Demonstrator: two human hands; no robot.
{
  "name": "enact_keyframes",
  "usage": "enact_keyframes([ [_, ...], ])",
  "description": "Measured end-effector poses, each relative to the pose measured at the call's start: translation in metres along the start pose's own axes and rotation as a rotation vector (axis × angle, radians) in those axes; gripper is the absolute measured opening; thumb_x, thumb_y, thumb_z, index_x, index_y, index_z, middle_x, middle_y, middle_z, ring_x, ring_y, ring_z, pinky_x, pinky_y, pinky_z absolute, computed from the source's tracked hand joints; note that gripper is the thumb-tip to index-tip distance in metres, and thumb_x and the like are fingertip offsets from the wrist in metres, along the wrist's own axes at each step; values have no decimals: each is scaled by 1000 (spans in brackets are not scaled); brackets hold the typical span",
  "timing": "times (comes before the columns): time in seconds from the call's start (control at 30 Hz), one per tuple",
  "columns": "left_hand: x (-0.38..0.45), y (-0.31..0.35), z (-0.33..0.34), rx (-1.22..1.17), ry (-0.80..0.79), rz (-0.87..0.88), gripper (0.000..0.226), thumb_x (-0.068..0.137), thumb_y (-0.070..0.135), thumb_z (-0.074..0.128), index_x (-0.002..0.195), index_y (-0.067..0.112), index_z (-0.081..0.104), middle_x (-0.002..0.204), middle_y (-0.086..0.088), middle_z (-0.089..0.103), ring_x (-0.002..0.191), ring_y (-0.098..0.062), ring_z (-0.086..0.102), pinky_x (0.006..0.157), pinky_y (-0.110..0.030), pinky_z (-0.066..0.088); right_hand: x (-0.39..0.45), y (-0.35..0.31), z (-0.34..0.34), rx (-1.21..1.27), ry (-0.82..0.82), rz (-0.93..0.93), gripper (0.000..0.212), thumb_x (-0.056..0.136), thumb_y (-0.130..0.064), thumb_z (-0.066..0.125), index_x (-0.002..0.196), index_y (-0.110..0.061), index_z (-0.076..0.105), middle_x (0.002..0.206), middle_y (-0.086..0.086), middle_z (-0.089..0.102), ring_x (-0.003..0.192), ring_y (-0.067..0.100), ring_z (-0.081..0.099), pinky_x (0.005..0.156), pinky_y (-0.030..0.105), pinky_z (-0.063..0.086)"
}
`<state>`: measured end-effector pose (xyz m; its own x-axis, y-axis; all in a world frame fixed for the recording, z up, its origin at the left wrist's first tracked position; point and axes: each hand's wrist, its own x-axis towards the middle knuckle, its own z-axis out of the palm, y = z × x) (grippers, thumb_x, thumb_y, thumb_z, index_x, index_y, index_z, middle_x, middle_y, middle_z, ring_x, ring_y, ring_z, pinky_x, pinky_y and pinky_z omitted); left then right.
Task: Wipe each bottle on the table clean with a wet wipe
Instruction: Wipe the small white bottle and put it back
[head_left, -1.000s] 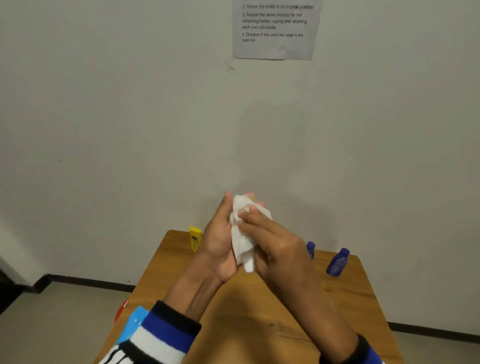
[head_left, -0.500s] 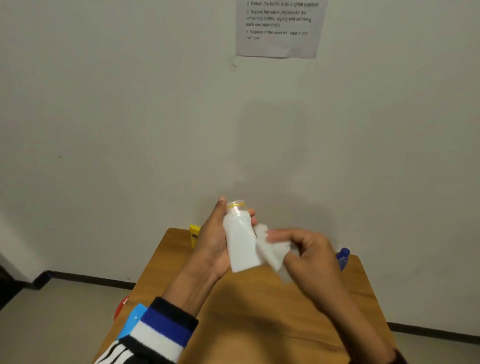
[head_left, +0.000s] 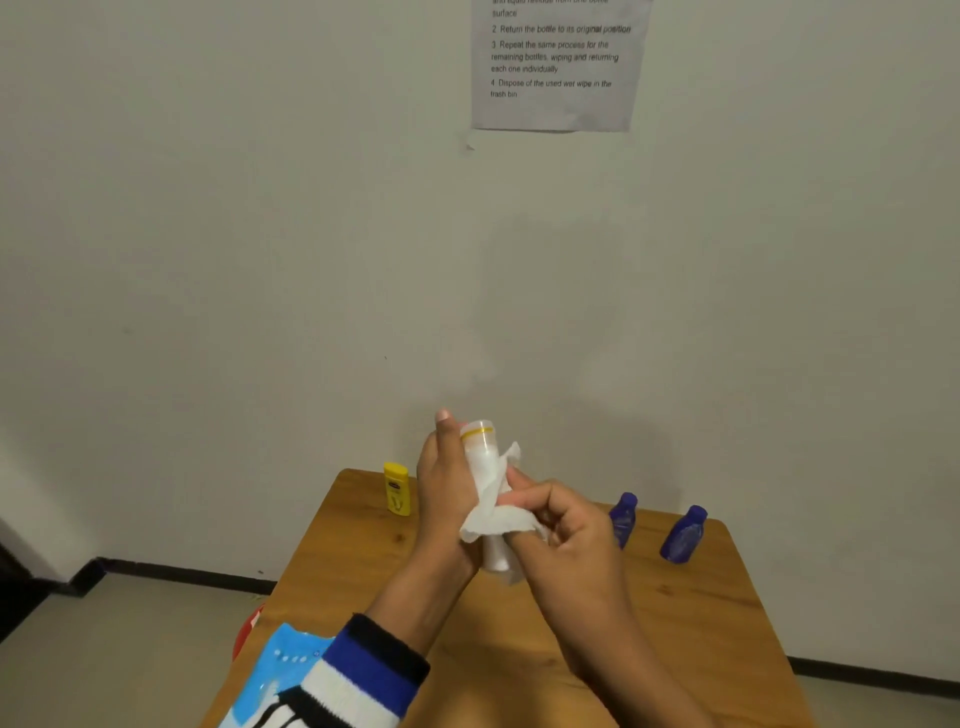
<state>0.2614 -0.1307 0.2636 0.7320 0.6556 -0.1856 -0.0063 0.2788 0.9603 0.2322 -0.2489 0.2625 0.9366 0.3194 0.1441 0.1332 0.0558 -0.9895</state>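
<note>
My left hand grips a white bottle with a yellow ring under its clear cap, held upright above the wooden table. My right hand presses a crumpled white wet wipe against the bottle's side, fingers curled round the wipe. The wipe drapes over the bottle's middle and hides most of its body. A yellow bottle stands at the table's far left corner. Two blue bottles stand at the far right.
A blue wet-wipe pack lies at the table's near left edge, partly under my striped sleeve. Something red shows below that edge. A printed instruction sheet hangs on the wall behind the table.
My right hand went from covering the bottle, to drawing the wipe off to the right, to bringing it back onto the bottle's side. The left hand keeps its grip.
</note>
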Motion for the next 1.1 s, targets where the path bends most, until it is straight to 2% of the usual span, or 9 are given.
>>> enact_keyframes([
  [0.07, -10, -5, 2, -37, -95, 85, 56, 96, 62, 37, 98, 14, 67, 89, -13, 71, 79, -25, 71, 65, -30, 55, 10, -2, -4, -30, 21, -31, 14, 84, 0, 72, 83, -14, 73, 116, -13, 71, 110, -2, 65, 80, 18, 57],
  [0.13, -25, -8, 6, -74, -287, 83, 65, 90, 68, 37, 124, 19, 63, 108, -7, 75, 98, -21, 73, 74, -28, 56, 19, -7, -6, -81, 58, -96, 18, 84, 3, 69, 82, -15, 71, 113, -17, 71, 97, 3, 70, 71, 19, 58],
  [0.23, -29, -1, 5, -256, -465, -159, 80, 85, 75, 39, 135, 16, 59, 125, -8, 69, 115, -20, 67, 88, -33, 56, 16, -12, -4, -165, 49, -239, 24, 85, 3, 66, 81, -20, 70, 108, -25, 69, 98, -6, 66, 68, 14, 54],
  [0.37, -3, 18, -5, -453, -466, -275, 75, 87, 76, 37, 134, 21, 56, 130, -10, 67, 118, -35, 63, 93, -51, 51, -11, 5, 0, -316, -58, -380, 24, 81, 7, 63, 84, -15, 72, 115, -18, 70, 106, -12, 61, 75, 9, 51],
  [0.57, -18, 10, -6, -489, -644, -376, 85, 87, 78, 38, 136, 12, 59, 133, -14, 62, 120, -31, 61, 95, -47, 55, 22, 5, -16, -419, 61, -486, 40, 74, 10, 52, 102, -9, 74, 115, -41, 55, 117, -6, 59, 89, 9, 50],
  [0.7, -34, -1, 0, -589, -686, -403, 69, 89, 70, 46, 113, 12, 75, 107, -9, 74, 101, -22, 72, 79, -36, 61, 36, -3, -11, -431, 12, -530, 40, 76, 11, 51, 99, -10, 76, 124, -18, 62, 133, -3, 46, 106, 16, 43],
  [0.8, -14, 3, -15, -566, -604, -334, 77, 87, 76, 37, 128, 15, 62, 123, -12, 70, 115, -29, 67, 95, -46, 55, 11, 14, -12, -468, -127, -599, 47, 77, 10, 55, 116, -9, 72, 130, -6, 64, 135, 4, 47, 112, 25, 40],
  [0.97, 2, -6, -33, -542, -600, -277, 80, 87, 77, 30, 141, 21, 49, 136, -10, 63, 126, -34, 59, 109, -56, 39, -17, 28, -30, -374, -277, -573, 19, 78, -9, 66, 88, -23, 72, 115, -10, 73, 121, 6, 61, 100, 37, 54],
  [1.1, -16, -23, -26, -519, -674, -345, 78, 88, 75, 39, 133, 14, 59, 129, -15, 65, 124, -32, 59, 116, -52, 32, 24, 5, -24, -335, -92, -496, 43, 78, 1, 53, 105, -27, 71, 117, -9, 71, 112, 5, 65, 89, 31, 57],
])
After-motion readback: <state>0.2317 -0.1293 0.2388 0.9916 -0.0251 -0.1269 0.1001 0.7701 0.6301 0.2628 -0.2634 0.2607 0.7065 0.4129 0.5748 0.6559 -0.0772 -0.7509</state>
